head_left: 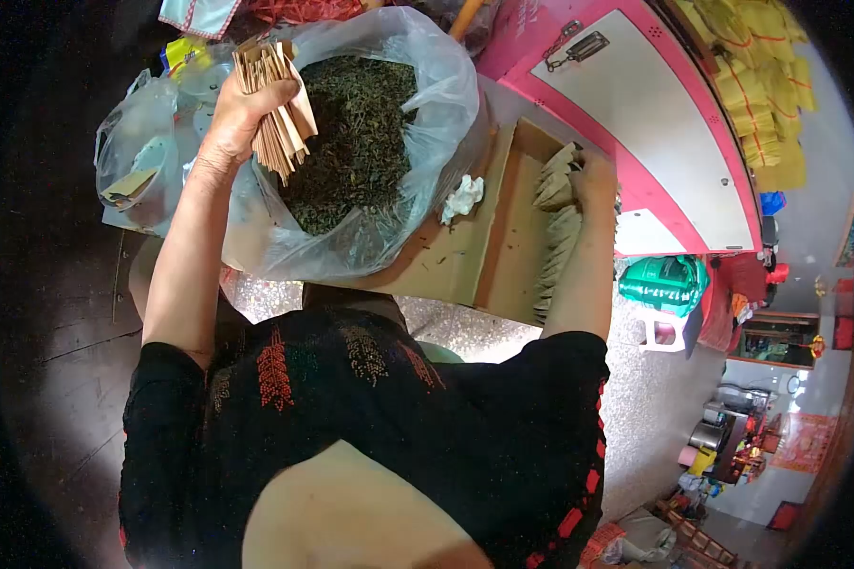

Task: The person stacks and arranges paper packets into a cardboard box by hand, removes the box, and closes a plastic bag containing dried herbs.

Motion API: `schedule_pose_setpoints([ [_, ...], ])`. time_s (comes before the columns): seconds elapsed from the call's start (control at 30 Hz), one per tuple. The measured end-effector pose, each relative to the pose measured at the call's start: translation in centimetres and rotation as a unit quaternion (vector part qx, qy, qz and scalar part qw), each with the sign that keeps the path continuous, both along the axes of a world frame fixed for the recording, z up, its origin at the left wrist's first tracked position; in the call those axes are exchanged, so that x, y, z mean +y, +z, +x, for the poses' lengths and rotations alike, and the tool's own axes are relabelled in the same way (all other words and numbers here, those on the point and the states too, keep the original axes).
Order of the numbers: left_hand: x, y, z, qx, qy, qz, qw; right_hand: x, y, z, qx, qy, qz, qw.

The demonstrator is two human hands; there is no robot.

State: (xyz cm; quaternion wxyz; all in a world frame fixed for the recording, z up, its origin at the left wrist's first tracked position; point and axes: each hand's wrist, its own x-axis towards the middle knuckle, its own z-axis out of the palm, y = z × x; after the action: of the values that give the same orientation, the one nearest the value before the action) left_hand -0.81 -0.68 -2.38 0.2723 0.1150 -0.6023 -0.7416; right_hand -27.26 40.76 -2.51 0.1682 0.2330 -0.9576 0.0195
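My left hand [247, 109] is closed around a bundle of flat brown paper pieces [280, 119], held over the left edge of a clear plastic bag [446, 90]. Dark dried leaves [356, 142] fill that bag. On the right, my right hand [595, 180] is at a row of folded brown paper packets [558, 242] in an open cardboard box [510, 228]. Its fingers are partly hidden, and whether they grip a packet is not clear. A crumpled white tissue [463, 199] lies between the bag and the box.
A smaller plastic bag [138, 152] sits at the left. Beyond the box stands a pink and white cabinet [655, 104], with yellow bundles [754, 104] at the upper right. A green bag [664, 283] rests on a white stool [662, 330] at the right.
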Motion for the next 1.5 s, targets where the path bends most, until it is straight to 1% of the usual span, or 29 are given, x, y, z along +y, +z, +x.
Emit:
schedule_pose_setpoints([
  [0.07,-0.5,-0.3,-0.2,0.0,0.0,-0.014,1.0,-0.1,0.3,-0.1,-0.061,-0.044,0.007,0.997],
  [0.1,-0.6,-0.4,-0.2,-0.001,-0.001,-0.014,1.0,-0.1,0.3,0.1,-0.062,-0.046,0.008,0.997],
  [0.17,-0.7,-0.4,-0.3,-0.001,0.002,-0.015,1.0,0.0,0.5,0.4,-0.048,0.008,0.002,0.999],
  [0.3,-0.5,-0.3,-0.4,-0.007,0.006,-0.015,1.0,0.0,0.5,0.7,-0.076,-0.034,0.047,0.995],
  [0.37,-0.4,-0.2,-0.4,-0.004,-0.004,-0.011,1.0,0.4,-0.6,0.2,-0.027,-0.013,0.004,1.0],
  [0.43,0.0,0.0,-0.5,0.024,0.019,-0.029,0.999,0.6,-1.0,0.5,0.005,-0.025,0.012,1.0],
  [0.6,-0.1,-0.4,-0.4,-0.026,0.035,-0.052,0.998,-0.2,1.4,2.4,0.08,-0.016,0.034,0.996],
  [0.63,0.1,-0.3,-0.4,-0.014,0.04,-0.044,0.998,-1.1,2.7,3.0,0.102,-0.022,0.009,0.995],
  [0.7,0.0,-0.6,-0.3,-0.057,0.031,-0.088,0.994,-2.7,4.4,3.9,0.127,-0.019,-0.018,0.991],
  [0.73,0.5,-0.4,-0.3,-0.068,0.034,-0.131,0.989,-3.7,4.8,4.2,0.148,-0.009,-0.11,0.983],
  [0.77,1.3,0.1,-0.2,-0.077,0.023,-0.141,0.987,-5.2,5.6,4.9,0.164,0.004,-0.202,0.966],
  [0.8,1.7,-0.5,-0.7,-0.042,0.004,-0.141,0.989,-6.9,6.5,5.6,0.111,0.041,-0.252,0.96],
  [0.83,2.7,0.2,-0.4,-0.054,-0.015,-0.118,0.991,-8.6,6.1,5.9,0.109,0.058,-0.259,0.958],
  [0.87,3.1,0.2,-0.8,-0.032,-0.017,-0.154,0.987,-10.6,5.6,6.2,0.099,0.077,-0.305,0.944],
  [0.9,3.4,-0.1,-0.8,-0.039,-0.015,-0.153,0.987,-12.9,5.1,6.8,0.085,0.098,-0.352,0.927],
  [0.93,3.4,-0.4,-1.3,-0.033,0.004,-0.202,0.979,-15.4,4.9,8.4,0.081,0.088,-0.367,0.922],
  [0.97,3.8,0.6,-0.6,-0.019,0.012,-0.195,0.981,-17.7,4.3,9.4,0.07,0.108,-0.376,0.918],
  [1.0,3.6,0.6,-0.4,0.021,-0.033,-0.138,0.99,-19.8,3.6,10.3,0.022,0.118,-0.411,0.903],
  [1.03,3.1,0.5,-0.2,-0.007,-0.023,-0.155,0.988,-21.4,2.8,10.9,-0.027,0.124,-0.444,0.887],
  [1.07,2.5,0.2,0.1,0.009,-0.021,-0.15,0.988,-23.1,1.5,11.2,-0.101,0.152,-0.522,0.833],
  [1.1,1.9,-0.1,0.4,0.025,-0.02,-0.145,0.989,-24.2,0.5,11.4,-0.112,0.163,-0.524,0.829],
  [1.17,0.7,0.1,1.7,-0.015,0.007,-0.169,0.986,-26.3,-0.2,13.3,-0.315,0.21,-0.64,0.669],
  [1.23,-0.8,-0.2,2.4,-0.024,-0.003,-0.2,0.979,-27.2,-1.9,12.7,-0.349,0.224,-0.625,0.661],
  [1.27,-1.2,-0.3,2.5,-0.019,-0.029,-0.18,0.983,-27.4,-2.7,12.2,-0.414,0.245,-0.629,0.61],
  [1.3,-1.5,-0.6,2.5,-0.009,-0.025,-0.202,0.979,-27.7,-3.5,11.9,-0.476,0.264,-0.628,0.556],
  [1.37,-1.4,0.7,3.1,-0.043,-0.013,-0.236,0.971,-28.2,-3.0,12.8,-0.505,0.274,-0.616,0.539],
  [1.43,-1.1,1.7,3.4,-0.069,0.02,-0.239,0.968,-28.7,-2.5,13.9,-0.541,0.232,-0.643,0.49],
  [1.47,-1.0,2.0,3.3,-0.095,0.048,-0.244,0.964,-29.0,-3.3,13.7,-0.526,0.235,-0.637,0.512],
  [1.5,-1.1,1.9,3.1,-0.097,0.054,-0.243,0.964,-29.1,-3.4,13.7,-0.531,0.237,-0.634,0.511],
])
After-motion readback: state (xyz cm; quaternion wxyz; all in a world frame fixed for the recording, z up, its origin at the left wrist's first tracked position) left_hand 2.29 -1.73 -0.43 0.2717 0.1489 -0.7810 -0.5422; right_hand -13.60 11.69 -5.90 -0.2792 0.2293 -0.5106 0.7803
